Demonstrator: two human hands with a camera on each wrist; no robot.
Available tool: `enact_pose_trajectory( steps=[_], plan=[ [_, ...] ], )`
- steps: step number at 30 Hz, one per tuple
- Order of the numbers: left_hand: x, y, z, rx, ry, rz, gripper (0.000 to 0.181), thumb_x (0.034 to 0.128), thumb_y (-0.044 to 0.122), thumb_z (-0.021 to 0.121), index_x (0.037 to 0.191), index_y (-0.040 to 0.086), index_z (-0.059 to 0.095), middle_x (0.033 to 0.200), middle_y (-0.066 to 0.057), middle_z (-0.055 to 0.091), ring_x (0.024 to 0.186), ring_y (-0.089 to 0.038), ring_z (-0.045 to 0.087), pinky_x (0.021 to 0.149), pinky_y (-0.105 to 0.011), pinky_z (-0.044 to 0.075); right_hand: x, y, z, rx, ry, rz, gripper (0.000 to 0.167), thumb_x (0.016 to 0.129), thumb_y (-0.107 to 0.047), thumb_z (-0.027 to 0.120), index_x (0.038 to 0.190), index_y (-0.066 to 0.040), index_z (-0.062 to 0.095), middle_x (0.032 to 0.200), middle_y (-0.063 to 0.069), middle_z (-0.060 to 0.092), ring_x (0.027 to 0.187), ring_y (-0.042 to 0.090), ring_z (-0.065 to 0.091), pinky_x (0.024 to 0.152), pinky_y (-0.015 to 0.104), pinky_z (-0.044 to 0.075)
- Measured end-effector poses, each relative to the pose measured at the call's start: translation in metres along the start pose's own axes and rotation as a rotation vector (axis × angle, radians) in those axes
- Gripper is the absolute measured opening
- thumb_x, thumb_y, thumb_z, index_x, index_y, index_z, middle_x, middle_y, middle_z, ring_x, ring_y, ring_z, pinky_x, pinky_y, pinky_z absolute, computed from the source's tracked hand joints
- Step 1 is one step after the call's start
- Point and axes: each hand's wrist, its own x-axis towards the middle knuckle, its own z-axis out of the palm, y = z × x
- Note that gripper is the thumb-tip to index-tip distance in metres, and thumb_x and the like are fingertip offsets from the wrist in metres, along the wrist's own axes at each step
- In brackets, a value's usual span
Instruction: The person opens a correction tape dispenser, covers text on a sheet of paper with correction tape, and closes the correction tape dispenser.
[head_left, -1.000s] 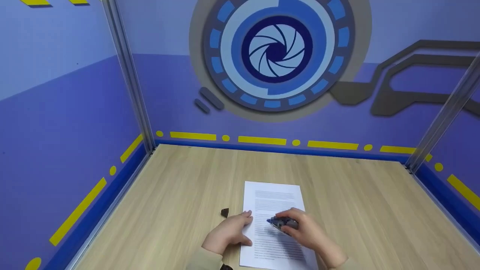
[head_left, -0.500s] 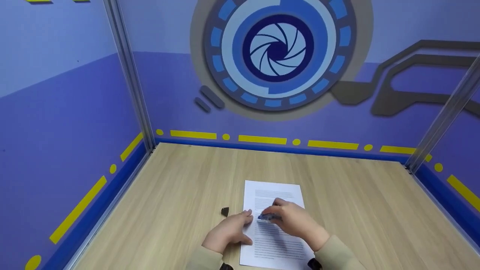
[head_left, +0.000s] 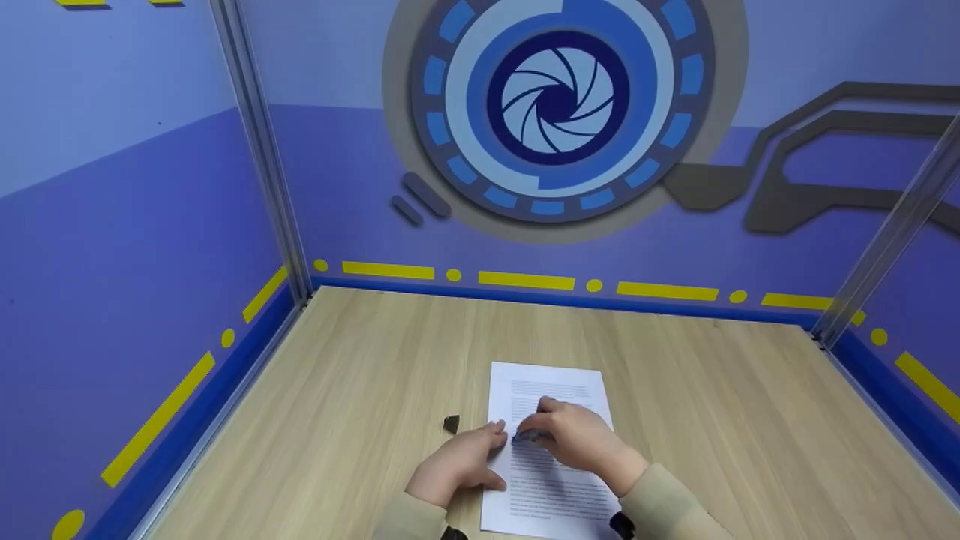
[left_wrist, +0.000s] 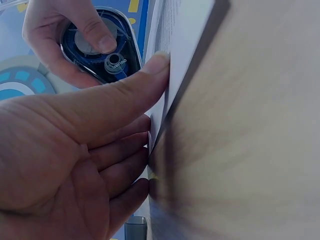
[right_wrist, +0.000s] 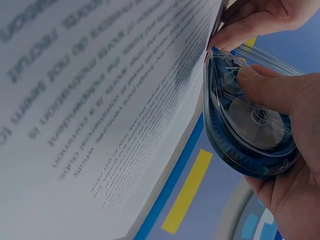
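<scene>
Correction tape dispenser (head_left: pixel 532 435) sits over the printed sheet (head_left: pixel 555 491) by its left margin in the head view, the left wrist view shows the left hand (left_wrist: pixel 75 145) spread, likely bracing the sheet's edge, and the right wrist view the right hand (right_wrist: pixel 302 112) pinching the dispenser, presumably for aim.

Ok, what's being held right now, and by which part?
The right hand pinches the tape dispenser by its flat sides; the left hand presses the paper.
</scene>
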Motion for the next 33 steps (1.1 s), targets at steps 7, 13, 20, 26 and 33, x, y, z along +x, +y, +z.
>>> enact_pose_trajectory(
  steps=[7, 13, 20, 26, 33],
  plan=[
    [-0.0008, 0.0003, -0.0001, 0.004, 0.008, 0.004, 0.073, 0.0773, 0.022, 0.09, 0.141, 0.001, 0.061, 0.157, -0.01, 0.052, 0.147, -0.028, 0.049, 0.121, -0.035, 0.042, 0.0021, -0.0009, 0.0002, -0.014, -0.001, 0.0, 0.029, 0.084, -0.004, 0.08, 0.106, -0.022, 0.08, 0.088, -0.003, 0.063, 0.073, 0.007, 0.06, 0.066, 0.028, 0.057],
    [-0.0009, 0.0001, 0.0004, 0.008, 0.011, 0.005, 0.073, 0.0771, 0.022, 0.09, 0.141, 0.001, 0.061, 0.157, -0.01, 0.052, 0.146, -0.028, 0.049, 0.121, -0.035, 0.043, 0.0039, -0.001, 0.0016, -0.02, -0.021, 0.005, 0.029, 0.084, -0.004, 0.08, 0.107, -0.022, 0.081, 0.09, -0.003, 0.064, 0.076, 0.008, 0.064, 0.068, 0.03, 0.059],
    [-0.0005, 0.0008, -0.0001, 0.009, 0.009, 0.003, 0.072, 0.0774, 0.022, 0.09, 0.141, 0.002, 0.061, 0.157, -0.011, 0.053, 0.146, -0.028, 0.05, 0.121, -0.035, 0.043, 0.0055, -0.0004, 0.0024, -0.007, -0.038, 0.023, 0.028, 0.086, -0.004, 0.079, 0.107, -0.021, 0.081, 0.091, -0.002, 0.065, 0.075, 0.006, 0.06, 0.068, 0.029, 0.058],
    [-0.0001, 0.0011, -0.0003, 0.008, 0.004, -0.003, 0.072, 0.0777, 0.022, 0.09, 0.141, 0.003, 0.061, 0.157, -0.009, 0.052, 0.147, -0.028, 0.049, 0.121, -0.035, 0.043, 0.0056, 0.0, 0.0032, -0.007, -0.035, 0.022, 0.025, 0.087, -0.006, 0.079, 0.107, -0.021, 0.081, 0.09, -0.002, 0.064, 0.073, 0.005, 0.059, 0.068, 0.029, 0.058],
    [0.0003, 0.0006, 0.0004, 0.007, -0.001, -0.01, 0.072, 0.0775, 0.023, 0.09, 0.141, 0.003, 0.062, 0.157, -0.008, 0.052, 0.148, -0.026, 0.048, 0.121, -0.035, 0.042, 0.007, -0.0016, 0.002, -0.018, -0.031, 0.012, 0.022, 0.089, -0.007, 0.077, 0.105, -0.022, 0.081, 0.087, -0.002, 0.063, 0.07, 0.005, 0.058, 0.066, 0.029, 0.058]
  ],
)
